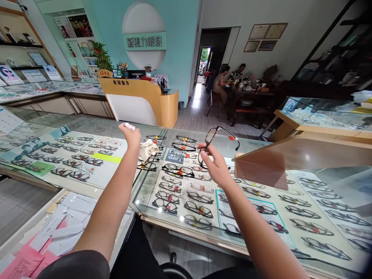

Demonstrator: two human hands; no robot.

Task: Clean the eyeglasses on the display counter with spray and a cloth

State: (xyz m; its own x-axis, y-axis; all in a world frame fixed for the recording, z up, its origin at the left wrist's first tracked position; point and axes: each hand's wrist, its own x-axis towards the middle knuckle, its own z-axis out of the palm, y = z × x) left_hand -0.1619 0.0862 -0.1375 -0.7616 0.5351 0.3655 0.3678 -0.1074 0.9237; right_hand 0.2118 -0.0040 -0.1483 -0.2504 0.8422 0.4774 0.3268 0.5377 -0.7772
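Head view: the right hand (213,161) pinches dark-framed eyeglasses (211,128) by their front above the counter (142,200), seemingly to keep them clear of it, while the left hand (131,135) clasps a small white object (129,126).

Right hand (214,163): holds dark-framed glasses (211,136), an orange tag (231,138) on one temple, above the glass counter (147,211).
Left hand (131,135): grips a white object (129,126) (too small to name).
Cloth (148,150): crumpled, nearer the counter's far edge, between both hands.
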